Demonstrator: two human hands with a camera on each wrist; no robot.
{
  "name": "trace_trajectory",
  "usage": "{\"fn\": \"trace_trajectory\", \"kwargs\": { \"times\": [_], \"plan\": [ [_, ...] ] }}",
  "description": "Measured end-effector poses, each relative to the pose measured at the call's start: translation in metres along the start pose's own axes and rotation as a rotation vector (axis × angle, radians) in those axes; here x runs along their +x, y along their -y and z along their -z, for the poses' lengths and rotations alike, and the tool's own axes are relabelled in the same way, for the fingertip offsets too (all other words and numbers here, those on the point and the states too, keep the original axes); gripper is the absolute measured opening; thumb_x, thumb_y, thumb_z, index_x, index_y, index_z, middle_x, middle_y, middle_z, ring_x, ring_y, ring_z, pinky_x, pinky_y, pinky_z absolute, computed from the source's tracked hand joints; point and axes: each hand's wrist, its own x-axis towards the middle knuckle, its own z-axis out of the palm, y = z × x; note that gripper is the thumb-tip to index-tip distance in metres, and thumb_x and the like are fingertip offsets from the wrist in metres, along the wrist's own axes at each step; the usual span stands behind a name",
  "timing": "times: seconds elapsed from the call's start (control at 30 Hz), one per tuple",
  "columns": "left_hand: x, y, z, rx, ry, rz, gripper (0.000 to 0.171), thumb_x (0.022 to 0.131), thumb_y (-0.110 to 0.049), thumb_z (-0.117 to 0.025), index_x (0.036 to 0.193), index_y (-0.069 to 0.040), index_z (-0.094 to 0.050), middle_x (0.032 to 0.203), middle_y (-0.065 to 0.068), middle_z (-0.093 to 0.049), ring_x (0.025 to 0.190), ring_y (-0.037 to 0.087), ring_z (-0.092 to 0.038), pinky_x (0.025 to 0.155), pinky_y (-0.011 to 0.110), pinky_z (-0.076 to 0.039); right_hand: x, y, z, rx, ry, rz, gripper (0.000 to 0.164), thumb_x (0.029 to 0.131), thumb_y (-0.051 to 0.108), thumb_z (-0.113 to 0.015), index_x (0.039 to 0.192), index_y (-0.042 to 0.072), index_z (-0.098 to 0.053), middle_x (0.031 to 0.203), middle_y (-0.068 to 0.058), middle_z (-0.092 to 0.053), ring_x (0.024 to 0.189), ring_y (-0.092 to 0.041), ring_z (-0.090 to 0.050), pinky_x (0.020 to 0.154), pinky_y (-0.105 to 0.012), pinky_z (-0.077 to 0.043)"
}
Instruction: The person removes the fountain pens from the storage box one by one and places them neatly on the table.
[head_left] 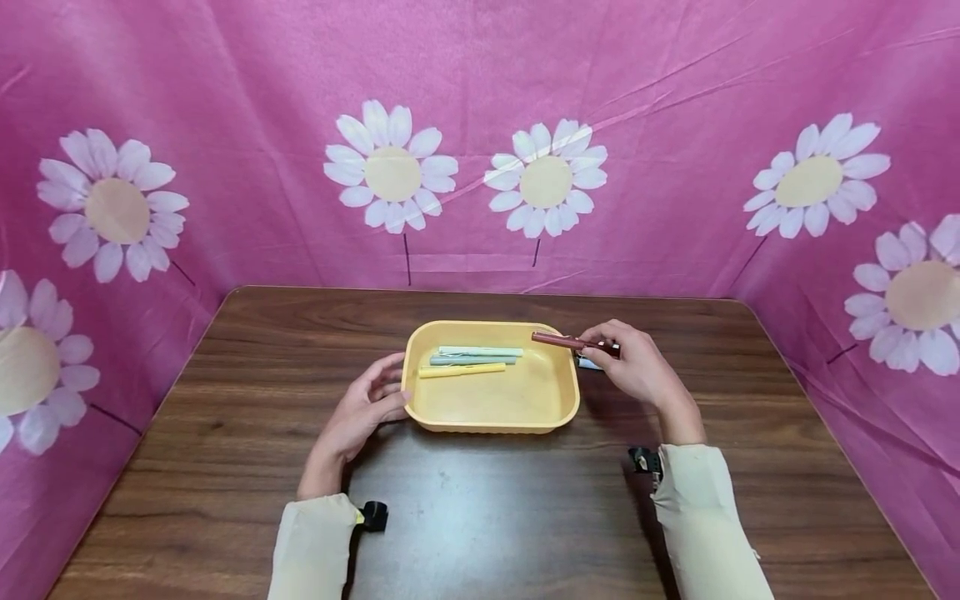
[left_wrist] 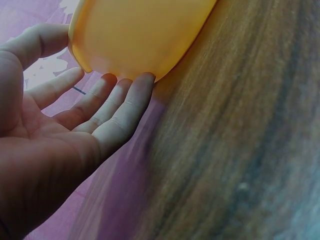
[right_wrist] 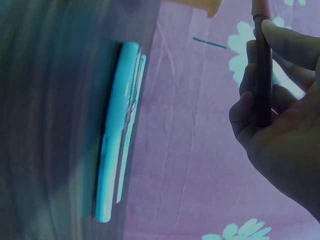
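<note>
A dark red pen is pinched between the thumb and fingers of my right hand, its far end over the right rim of a yellow plastic bin. My left hand touches the bin's left end; in the left wrist view its fingertips rest along the outer wall. Inside the bin lie a pale mint pen, a grey-green pen and a yellow pen. On the table under my right hand lies a light blue pen, partly hidden in the head view.
Another slim pen-like thing lies just behind the light blue pen in the right wrist view. The dark wood table has a pink cloth with white daisies hanging around its back and sides.
</note>
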Motion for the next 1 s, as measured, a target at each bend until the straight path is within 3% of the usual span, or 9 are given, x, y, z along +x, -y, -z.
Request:
{"fn": "trace_trajectory", "kwargs": {
  "times": [0.5,1.0],
  "plan": [
    [0.001,0.000,0.002,-0.004,0.007,-0.003,0.064,0.096,0.005,-0.060,0.155,-0.002,-0.034,0.144,0.031,-0.043,0.126,0.042,-0.051,0.087,0.036,-0.060,-0.010,-0.021,-0.002,0.031,0.047,-0.093,0.012,0.093,0.003,-0.071,0.104,0.006,-0.074,0.094,-0.008,-0.064,0.082,-0.024,-0.052,0.071,-0.034,-0.042],
    [0.001,0.000,0.000,-0.008,-0.003,0.000,0.064,0.096,0.005,-0.061,0.154,-0.002,-0.035,0.144,0.031,-0.043,0.127,0.044,-0.051,0.087,0.035,-0.060,-0.019,-0.036,-0.001,0.002,-0.040,-0.031,0.013,0.089,0.002,-0.076,0.100,0.009,-0.077,0.091,-0.004,-0.069,0.077,-0.018,-0.053,0.065,-0.027,-0.042]
  ]
}}
